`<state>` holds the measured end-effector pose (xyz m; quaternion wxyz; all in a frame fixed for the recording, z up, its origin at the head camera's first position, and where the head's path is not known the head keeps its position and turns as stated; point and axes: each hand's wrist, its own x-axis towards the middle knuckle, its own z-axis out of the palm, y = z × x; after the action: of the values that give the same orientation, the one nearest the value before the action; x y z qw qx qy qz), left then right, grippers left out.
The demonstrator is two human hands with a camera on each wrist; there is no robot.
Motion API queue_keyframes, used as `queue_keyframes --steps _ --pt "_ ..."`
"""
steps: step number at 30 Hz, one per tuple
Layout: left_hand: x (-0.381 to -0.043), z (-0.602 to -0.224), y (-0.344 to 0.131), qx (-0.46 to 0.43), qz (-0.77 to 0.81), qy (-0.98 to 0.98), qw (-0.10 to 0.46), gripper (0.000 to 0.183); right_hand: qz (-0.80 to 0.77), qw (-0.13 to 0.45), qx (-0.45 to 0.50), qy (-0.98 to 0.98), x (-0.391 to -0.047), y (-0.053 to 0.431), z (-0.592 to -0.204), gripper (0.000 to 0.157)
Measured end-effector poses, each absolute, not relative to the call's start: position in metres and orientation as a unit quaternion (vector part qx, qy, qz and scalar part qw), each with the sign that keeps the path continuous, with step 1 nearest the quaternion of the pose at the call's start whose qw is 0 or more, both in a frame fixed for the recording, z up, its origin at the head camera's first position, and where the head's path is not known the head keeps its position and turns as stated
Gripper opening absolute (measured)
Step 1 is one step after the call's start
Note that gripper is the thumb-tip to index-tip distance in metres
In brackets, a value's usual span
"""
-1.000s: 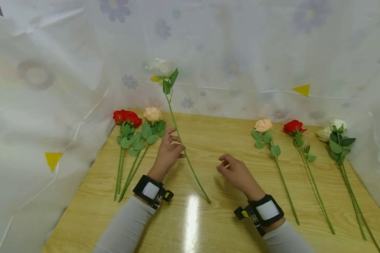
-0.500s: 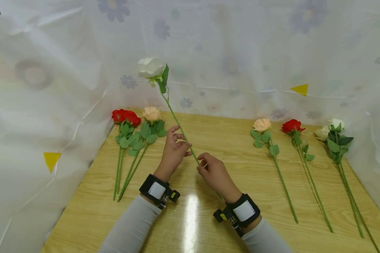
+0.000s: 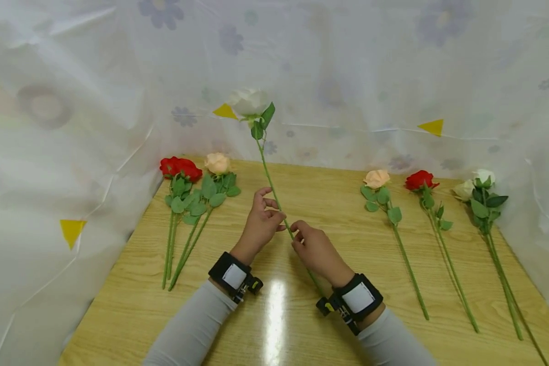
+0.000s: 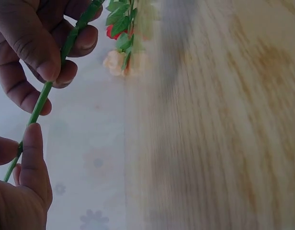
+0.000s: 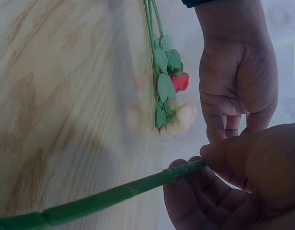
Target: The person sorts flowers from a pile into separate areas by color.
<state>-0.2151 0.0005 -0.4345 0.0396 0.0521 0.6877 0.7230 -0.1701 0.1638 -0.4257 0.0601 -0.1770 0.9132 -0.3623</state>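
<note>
A long-stemmed white rose (image 3: 249, 104) stands slanted above the table, its bloom up and to the left. My left hand (image 3: 258, 224) pinches its green stem (image 3: 269, 175) between thumb and finger, the other fingers spread a little apart. Just below, my right hand (image 3: 321, 250) pinches the same stem with thumb and fingertips. The lower stem runs down past the right hand towards the wrist camera. Close up in the right wrist view, the thick stem (image 5: 109, 195) passes into the right fingertips, with the left hand (image 5: 236, 86) behind.
At the left lie red roses (image 3: 181, 168) and a peach rose (image 3: 218, 163), stems towards me. On the right lie another peach rose (image 3: 376, 178), a red rose (image 3: 421, 179) and white roses (image 3: 484, 177). A floral plastic sheet (image 3: 338, 61) walls the wooden table (image 3: 338, 195).
My right hand has moved left and taken hold of the stem below the left hand. The left hand shifted slightly right. The bloom swung left, then back to the right.
</note>
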Motion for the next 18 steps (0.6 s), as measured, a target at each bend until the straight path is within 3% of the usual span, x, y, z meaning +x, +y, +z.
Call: queue_keyframes --steps 9,18 --pt "-0.219 -0.437 -0.023 0.059 0.608 0.789 0.06 0.076 -0.327 0.07 -0.167 0.928 -0.17 0.192 -0.43 0.024" --pt "-0.224 -0.451 -0.095 0.043 0.507 0.858 0.063 0.078 -0.266 0.042 -0.137 0.953 -0.166 0.274 -0.418 0.026"
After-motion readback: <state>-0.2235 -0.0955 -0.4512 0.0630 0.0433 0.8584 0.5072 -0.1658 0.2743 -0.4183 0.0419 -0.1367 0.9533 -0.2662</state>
